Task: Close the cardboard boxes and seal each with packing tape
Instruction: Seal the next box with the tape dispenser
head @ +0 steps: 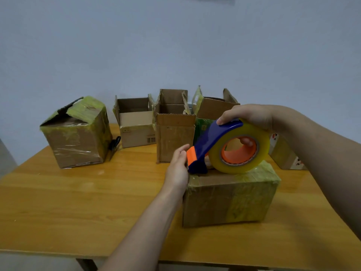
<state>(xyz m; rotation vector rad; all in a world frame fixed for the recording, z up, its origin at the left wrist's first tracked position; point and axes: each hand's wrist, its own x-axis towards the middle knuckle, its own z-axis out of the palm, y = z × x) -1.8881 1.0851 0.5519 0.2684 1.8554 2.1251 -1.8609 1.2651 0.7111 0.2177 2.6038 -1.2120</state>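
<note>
A closed cardboard box (228, 198) wrapped in yellowish tape sits on the wooden table (82, 202) right of centre. On its top rests a blue and orange tape dispenser (232, 147) with a big clear tape roll. My right hand (248, 116) grips the dispenser from above, fingers through the orange core. My left hand (178, 165) touches the dispenser's orange front end at the box's left top edge. Behind stand three open boxes: a wide one (136, 124), a tall one (173, 133) and one (214, 108) partly hidden by the dispenser.
A taped box (78, 133) with a crumpled top stands at the left, a black item (115, 143) beside it. Another box (283, 153) lies at the right behind my right arm. The table's near edge (58, 253) runs along the bottom. A pale wall is behind.
</note>
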